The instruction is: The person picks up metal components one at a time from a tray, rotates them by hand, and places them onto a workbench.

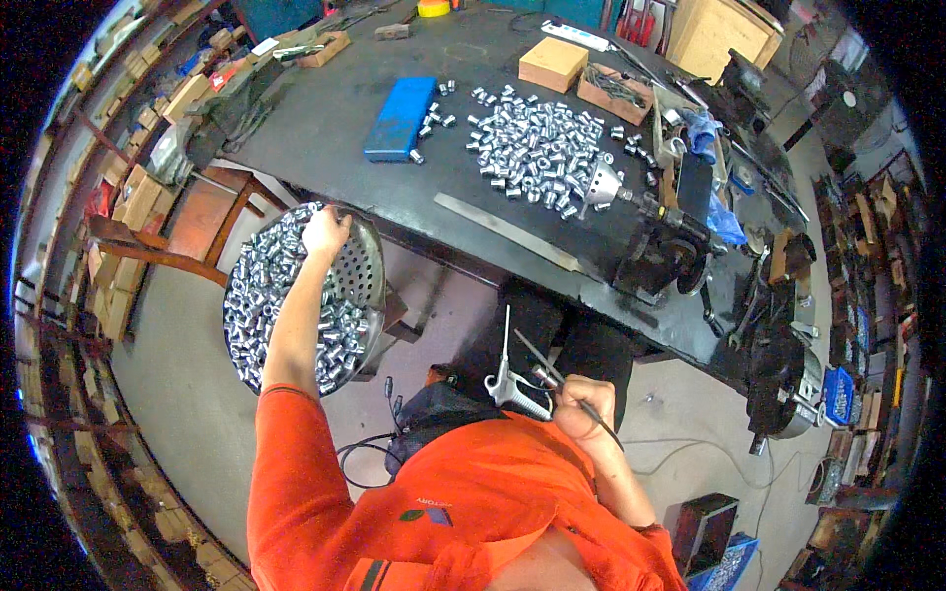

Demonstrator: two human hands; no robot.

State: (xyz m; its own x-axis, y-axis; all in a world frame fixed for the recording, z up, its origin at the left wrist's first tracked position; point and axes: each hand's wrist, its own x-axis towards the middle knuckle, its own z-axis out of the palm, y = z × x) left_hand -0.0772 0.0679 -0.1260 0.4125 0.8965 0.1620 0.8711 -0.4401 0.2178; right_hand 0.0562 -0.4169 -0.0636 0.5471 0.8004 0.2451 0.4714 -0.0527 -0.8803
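My left hand [326,232] reaches to the far rim of a round perforated metal basket [367,258]. The basket is heaped with short shiny metal sleeves [271,276]. Its fingers are curled beside some sleeves; whether one is pinched in them cannot be made out. Close to my lap, my right hand [585,410] is closed around a thin dark round file [539,356], which points up and left. One metal sleeve [543,376] shows at the fingers of that hand. A silver air blow gun [514,392] with a long nozzle lies on my lap, left of the right hand.
On the dark workbench [325,138] lie a pile of metal sleeves [537,148], a blue box [401,118] and a flat file [507,231]. A clamping fixture [655,246] stands at the right. A wooden chair [202,222] is by the basket; shelves line both sides.
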